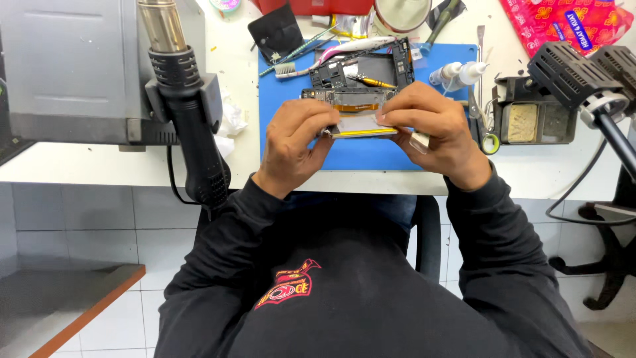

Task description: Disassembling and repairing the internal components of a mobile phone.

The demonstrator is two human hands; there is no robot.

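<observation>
- Your left hand [295,142] and right hand [430,129] meet over the near half of the work mat [285,89], holding a flat opened device [361,122] between them.
- Behind the device, on the mat, lies a phone frame [377,66] with a screwdriver [371,82] in it.
- A toothbrush [291,68] lies left of the frame.
- Two dropper bottles [457,71] lie at the mat's right edge.
- A hot-air gun [189,113] hangs left of your left hand, off the mat.
- A solder-tip holder [530,119] sits right of the mat.
</observation>
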